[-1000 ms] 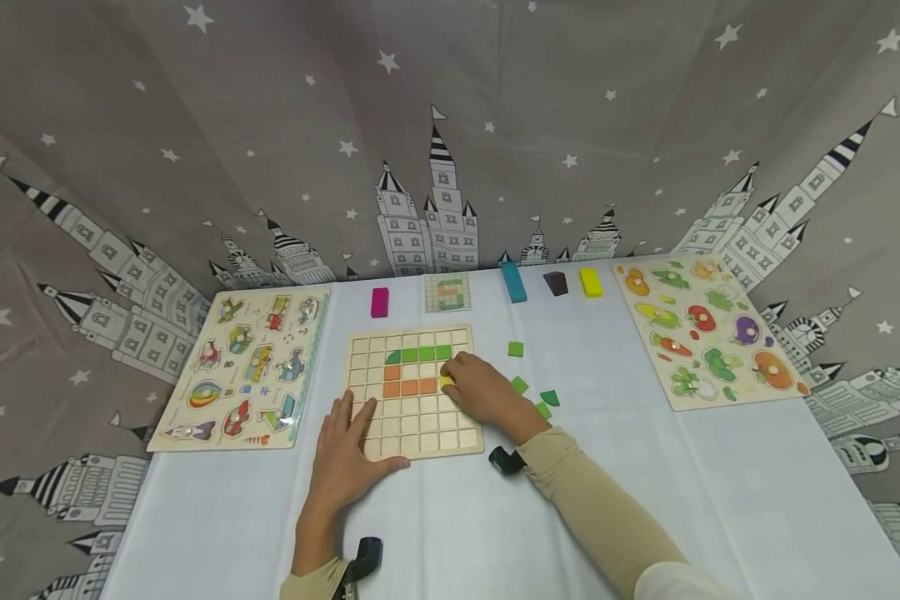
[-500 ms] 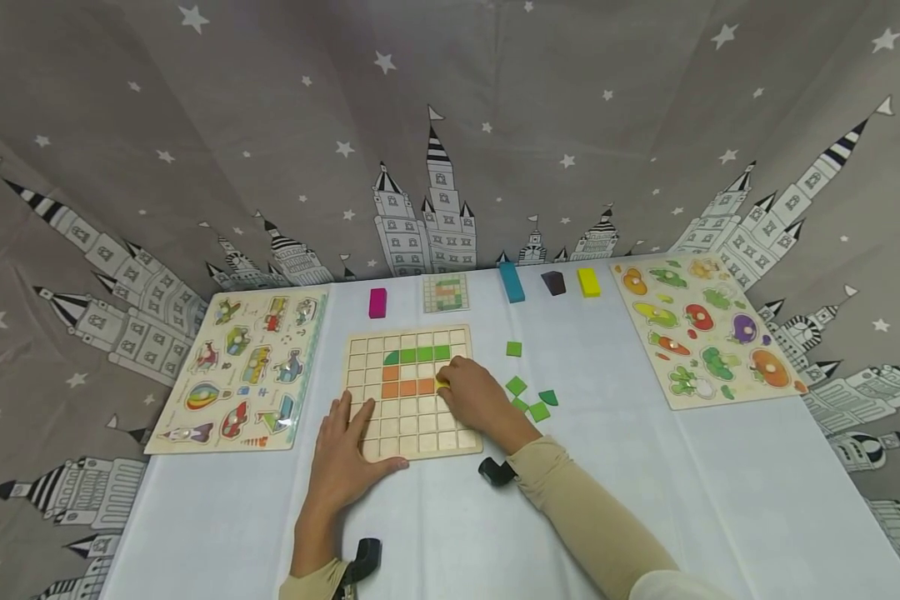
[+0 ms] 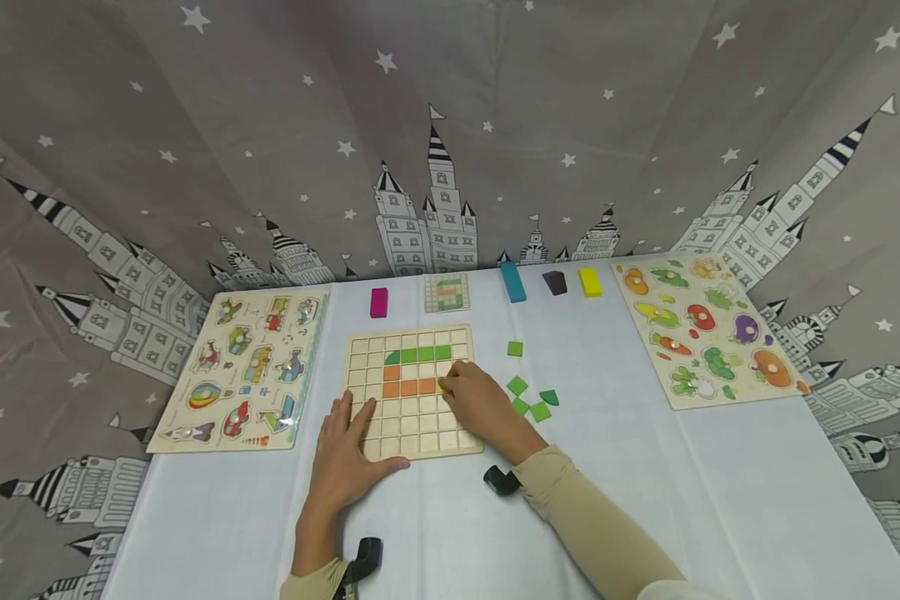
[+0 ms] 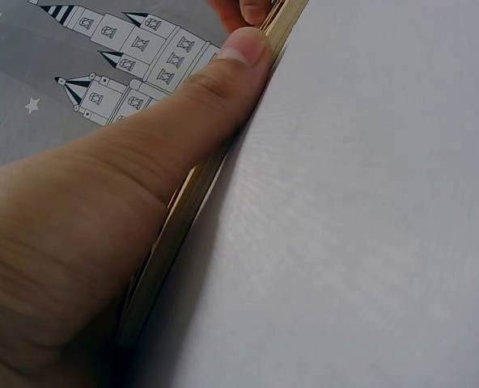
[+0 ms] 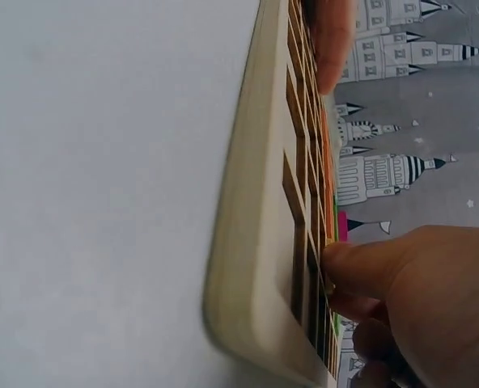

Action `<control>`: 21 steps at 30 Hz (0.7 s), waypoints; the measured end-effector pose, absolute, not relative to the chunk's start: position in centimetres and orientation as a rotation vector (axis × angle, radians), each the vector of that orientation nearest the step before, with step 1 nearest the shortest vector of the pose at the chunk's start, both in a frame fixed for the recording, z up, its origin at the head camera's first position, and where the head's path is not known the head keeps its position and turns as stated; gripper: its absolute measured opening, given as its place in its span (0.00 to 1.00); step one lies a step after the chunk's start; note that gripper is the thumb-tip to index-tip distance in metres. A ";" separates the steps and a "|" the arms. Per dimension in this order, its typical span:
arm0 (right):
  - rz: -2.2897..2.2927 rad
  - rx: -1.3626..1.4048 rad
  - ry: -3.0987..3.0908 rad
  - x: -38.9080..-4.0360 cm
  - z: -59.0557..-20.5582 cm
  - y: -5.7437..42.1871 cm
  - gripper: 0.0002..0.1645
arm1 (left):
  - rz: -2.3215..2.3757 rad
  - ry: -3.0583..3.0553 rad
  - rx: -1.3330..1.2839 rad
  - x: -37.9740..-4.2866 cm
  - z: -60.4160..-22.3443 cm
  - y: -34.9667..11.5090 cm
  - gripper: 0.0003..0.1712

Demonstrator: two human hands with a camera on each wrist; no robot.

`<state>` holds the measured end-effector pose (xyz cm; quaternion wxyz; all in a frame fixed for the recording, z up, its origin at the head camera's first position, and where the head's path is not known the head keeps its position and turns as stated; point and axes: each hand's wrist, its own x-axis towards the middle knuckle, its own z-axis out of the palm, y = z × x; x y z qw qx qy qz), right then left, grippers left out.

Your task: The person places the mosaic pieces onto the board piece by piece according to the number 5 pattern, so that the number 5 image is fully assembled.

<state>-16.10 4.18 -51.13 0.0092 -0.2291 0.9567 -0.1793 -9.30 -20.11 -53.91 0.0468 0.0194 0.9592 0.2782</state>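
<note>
A wooden grid board [image 3: 420,437] lies on the white table. Set in it are a row of green tiles [image 3: 422,354] and an L of orange tiles [image 3: 409,388]. My right hand [image 3: 486,407] pinches a small yellow tile [image 3: 441,385] at the right end of the orange row; the fingers hide most of it. My left hand [image 3: 342,467] rests along the board's lower left corner, fingers spread. In the left wrist view its thumb [image 4: 223,81] lies along the board's edge. Several loose green tiles [image 3: 517,385] lie right of the board, with a dark green rounded piece [image 3: 548,398] beside them.
A small pattern card [image 3: 446,293] lies behind the board. Around it stand a magenta block [image 3: 378,302], a blue block [image 3: 512,282], a dark brown block [image 3: 555,283] and a yellow block [image 3: 589,282]. A vehicle puzzle [image 3: 228,433] lies left, a vegetable puzzle [image 3: 690,292] right.
The right hand shifts slightly at the board, with the yellow tile at its fingertips, now less visible. More of the loose green tiles show beside the right wrist. The left hand stays put.
</note>
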 end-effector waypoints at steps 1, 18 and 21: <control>-0.555 -0.724 2.990 -16.0 -51.1 4.3 0.15 | 0.849 2.930 0.061 -9.3 -53.9 -20.1 0.69; -0.907 -0.422 2.945 -12.6 -50.7 13.5 0.17 | 0.863 2.937 0.066 -9.2 -54.0 -19.9 0.69; -0.899 -0.349 2.976 -12.3 -50.9 15.2 0.19 | 0.868 2.939 0.066 -9.2 -54.1 -20.0 0.69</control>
